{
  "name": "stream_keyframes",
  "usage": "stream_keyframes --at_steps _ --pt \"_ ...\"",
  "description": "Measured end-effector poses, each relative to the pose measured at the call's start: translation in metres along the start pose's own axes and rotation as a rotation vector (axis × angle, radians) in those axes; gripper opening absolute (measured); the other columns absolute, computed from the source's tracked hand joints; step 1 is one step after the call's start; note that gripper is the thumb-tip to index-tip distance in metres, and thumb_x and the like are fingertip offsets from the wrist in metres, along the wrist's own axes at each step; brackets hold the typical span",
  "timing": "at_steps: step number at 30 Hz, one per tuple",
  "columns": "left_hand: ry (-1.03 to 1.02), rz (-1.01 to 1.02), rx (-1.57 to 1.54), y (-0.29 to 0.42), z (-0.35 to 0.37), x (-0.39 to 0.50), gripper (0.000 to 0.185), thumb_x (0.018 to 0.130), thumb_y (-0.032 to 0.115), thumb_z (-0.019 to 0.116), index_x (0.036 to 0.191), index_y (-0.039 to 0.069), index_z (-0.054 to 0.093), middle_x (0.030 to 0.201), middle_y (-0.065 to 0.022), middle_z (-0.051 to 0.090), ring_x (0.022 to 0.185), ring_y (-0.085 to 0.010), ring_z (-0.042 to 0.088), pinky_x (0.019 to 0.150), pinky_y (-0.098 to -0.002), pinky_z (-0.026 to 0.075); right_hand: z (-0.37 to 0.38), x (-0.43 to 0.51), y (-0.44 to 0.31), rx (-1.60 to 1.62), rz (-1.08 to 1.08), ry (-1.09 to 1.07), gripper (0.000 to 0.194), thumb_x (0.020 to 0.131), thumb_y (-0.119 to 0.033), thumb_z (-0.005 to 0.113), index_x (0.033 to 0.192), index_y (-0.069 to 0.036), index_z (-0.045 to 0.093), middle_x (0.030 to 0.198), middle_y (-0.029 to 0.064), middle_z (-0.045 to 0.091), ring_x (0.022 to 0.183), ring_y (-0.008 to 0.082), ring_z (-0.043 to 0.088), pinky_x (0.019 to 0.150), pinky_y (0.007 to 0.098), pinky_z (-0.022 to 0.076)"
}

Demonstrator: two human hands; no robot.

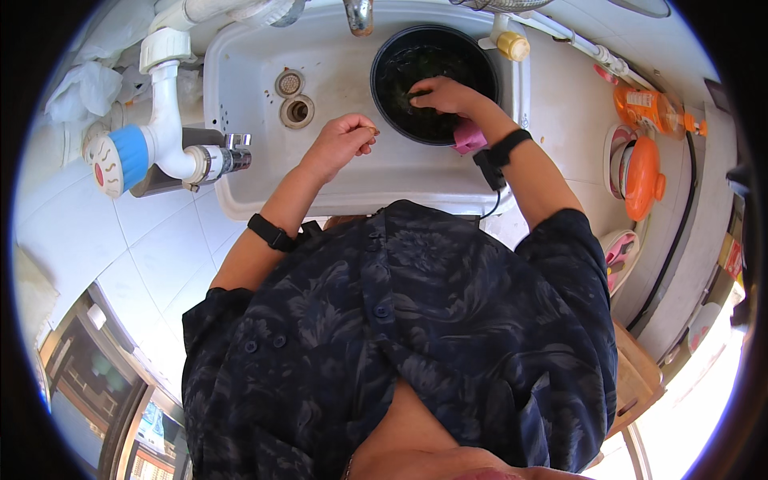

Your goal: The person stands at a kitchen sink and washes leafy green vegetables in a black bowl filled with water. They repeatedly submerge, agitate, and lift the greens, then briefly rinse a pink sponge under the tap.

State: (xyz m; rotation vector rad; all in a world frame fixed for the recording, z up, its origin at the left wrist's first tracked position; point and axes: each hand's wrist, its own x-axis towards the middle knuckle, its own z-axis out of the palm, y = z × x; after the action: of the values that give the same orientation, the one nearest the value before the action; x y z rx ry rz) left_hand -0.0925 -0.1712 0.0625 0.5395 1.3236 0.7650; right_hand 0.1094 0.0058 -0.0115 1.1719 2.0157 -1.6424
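Observation:
A round black basin [389,114] stands in the right part of the white sink [252,168], holding water and dark green leafy matter [435,63]. Inside it is my right hand [445,96], fingers bent down at the dark greens; whether they grip any is unclear. A pink cloth [469,137] lies at the basin's near rim, under my right wrist. My left hand [342,143] hovers over the middle of the sink, left of the basin. Its thumb and forefinger pinch a small brownish piece [374,130], too small to identify.
A faucet spout [359,18] hangs over the sink's back edge. Two drain fittings [297,111] lie left. White plastic pipes [165,96] crowd the left side. On the right are an orange soap bottle [645,111], an orange lid [643,179] and a yellow-capped valve [513,47].

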Motion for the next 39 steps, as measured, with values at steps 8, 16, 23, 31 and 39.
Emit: stream_keyframes --at_steps 8,16,23,31,39 --pt "-0.071 0.041 -0.209 0.011 0.005 0.014 0.008 0.089 0.009 0.055 0.091 0.005 0.061 0.083 -0.0005 0.058 0.075 -0.0087 0.055 0.068 -0.0210 0.044 -0.013 -0.067 -0.026 0.352 -0.033 0.083 0.036 0.086 -0.021 0.067 0.119 -0.009 0.062 0.092 0.0002 0.061 0.085 0.0119 0.056 0.078 0.0256 0.0463" --pt "0.181 0.202 -0.103 0.027 0.030 0.032 0.017 0.086 0.018 0.067 0.088 0.003 0.061 0.076 0.0002 0.059 0.067 -0.0078 0.053 0.061 -0.0212 0.043 -0.004 -0.081 -0.037 0.065 -0.289 0.210 0.038 0.082 -0.001 0.061 0.119 -0.005 0.061 0.107 0.0061 0.061 0.092 0.0152 0.060 0.085 0.0262 0.0472" --pt "0.239 0.212 0.044 0.019 0.029 0.047 0.015 0.086 0.017 0.068 0.089 0.004 0.061 0.072 0.0014 0.056 0.065 -0.0067 0.049 0.059 -0.0200 0.040 0.001 -0.087 -0.044 -0.012 -0.382 0.403 0.030 0.081 -0.002 0.058 0.111 -0.007 0.063 0.104 0.0194 0.064 0.097 0.0257 0.063 0.085 0.0324 0.0489" --pt "0.341 0.155 -0.003 0.012 0.020 0.050 0.011 0.088 0.013 0.064 0.086 0.003 0.059 0.070 0.0013 0.054 0.063 -0.0067 0.048 0.058 -0.0211 0.039 -0.009 -0.075 -0.017 -0.444 -0.458 0.840 0.017 0.087 -0.016 0.061 0.099 -0.012 0.072 0.103 0.0192 0.064 0.091 0.0290 0.064 0.080 0.0356 0.0508" --pt "0.260 0.177 0.058 0.014 0.026 0.055 0.015 0.089 0.017 0.065 0.092 0.003 0.062 0.074 0.0015 0.057 0.066 -0.0060 0.051 0.060 -0.0203 0.041 -0.021 -0.081 -0.020 0.776 -0.121 0.422 0.032 0.097 -0.018 0.052 0.123 -0.002 0.057 0.102 0.0012 0.063 0.082 0.0107 0.064 0.076 0.0225 0.0512"
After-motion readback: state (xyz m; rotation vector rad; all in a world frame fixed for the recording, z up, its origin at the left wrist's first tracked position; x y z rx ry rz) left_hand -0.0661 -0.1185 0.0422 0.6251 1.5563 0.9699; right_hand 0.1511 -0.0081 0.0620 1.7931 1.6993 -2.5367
